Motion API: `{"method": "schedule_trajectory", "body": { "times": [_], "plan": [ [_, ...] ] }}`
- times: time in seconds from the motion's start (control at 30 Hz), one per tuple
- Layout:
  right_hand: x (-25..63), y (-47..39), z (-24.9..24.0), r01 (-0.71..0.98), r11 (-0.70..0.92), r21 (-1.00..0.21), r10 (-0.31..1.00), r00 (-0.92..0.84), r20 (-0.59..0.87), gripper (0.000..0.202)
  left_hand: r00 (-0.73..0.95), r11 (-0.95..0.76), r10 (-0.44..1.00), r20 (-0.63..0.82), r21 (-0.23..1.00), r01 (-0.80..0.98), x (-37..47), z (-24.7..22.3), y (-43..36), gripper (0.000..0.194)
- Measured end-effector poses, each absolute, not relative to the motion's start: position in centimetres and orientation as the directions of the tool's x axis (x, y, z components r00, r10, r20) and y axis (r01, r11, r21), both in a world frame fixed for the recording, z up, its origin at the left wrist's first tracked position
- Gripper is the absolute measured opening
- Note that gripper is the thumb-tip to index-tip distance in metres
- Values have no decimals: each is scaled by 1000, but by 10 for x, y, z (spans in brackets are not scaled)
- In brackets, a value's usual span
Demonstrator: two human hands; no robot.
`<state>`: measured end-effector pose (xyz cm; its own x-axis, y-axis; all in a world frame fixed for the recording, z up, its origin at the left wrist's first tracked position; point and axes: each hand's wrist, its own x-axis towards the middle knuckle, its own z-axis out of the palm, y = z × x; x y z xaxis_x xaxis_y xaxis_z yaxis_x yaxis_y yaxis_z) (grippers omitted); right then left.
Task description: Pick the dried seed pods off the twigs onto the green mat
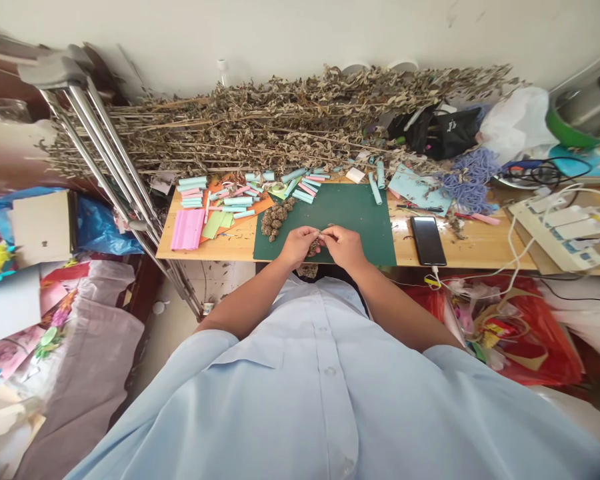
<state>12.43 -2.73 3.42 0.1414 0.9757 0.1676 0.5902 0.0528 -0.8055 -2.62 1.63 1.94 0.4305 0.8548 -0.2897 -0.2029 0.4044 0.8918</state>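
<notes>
My left hand and my right hand meet over the front edge of a green cutting mat. A small brown, bumpy clump shows below my left fingers, which are closed around it. The fingertips of my right hand are pinched together against those of the left; whatever lies between them is too small to tell. Left of my hands, a pile of similar brown clumps rests on the mat. Behind it lie rolled paper pieces in light blue and pink.
Dried leafy stalks fill the back of the wooden table. Pink paper lies left; a phone with cable, purple string and a power strip lie right. Metal crutches lean at the left.
</notes>
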Motion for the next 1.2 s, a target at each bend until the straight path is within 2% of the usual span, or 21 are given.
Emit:
{"method": "schedule_trajectory", "body": {
  "times": [0.13,0.23,0.33,0.43,0.6,0.7,0.8,0.9,0.97,1.07,1.2],
  "plan": [
    [125,-27,38,644,142,-752,971,58,233,16,409,432,858,-312,869,-243,-27,20,17,22],
    [127,-27,41,708,190,-680,967,-16,254,19,419,421,852,-312,886,-194,-27,18,17,22],
    [128,-27,41,776,175,-606,969,-26,247,20,437,389,850,-295,910,-143,-27,16,17,20],
    [127,-26,39,772,128,-623,970,33,240,17,450,377,846,-287,918,-123,-27,17,17,20],
    [124,-23,39,518,-55,-853,986,165,37,13,422,400,848,-320,909,-114,-26,22,15,18],
    [121,-21,39,353,-138,-926,977,200,-69,12,426,428,837,-344,896,-117,-26,24,15,19],
    [119,-19,36,136,-207,-969,955,243,-170,10,451,457,819,-354,878,-141,-29,24,16,22],
    [115,-18,32,-93,-278,-956,913,286,-293,11,474,476,814,-335,853,-216,-32,24,17,24],
    [112,-18,31,-168,-282,-945,894,311,-322,16,470,484,818,-331,838,-253,-33,24,17,25],
    [108,-20,30,-83,-247,-965,885,387,-260,19,431,467,837,-337,850,-242,-30,25,16,26],
    [109,-26,29,257,-134,-957,918,395,-22,19,378,438,860,-343,876,-201,-25,24,13,23]
  ]
}}
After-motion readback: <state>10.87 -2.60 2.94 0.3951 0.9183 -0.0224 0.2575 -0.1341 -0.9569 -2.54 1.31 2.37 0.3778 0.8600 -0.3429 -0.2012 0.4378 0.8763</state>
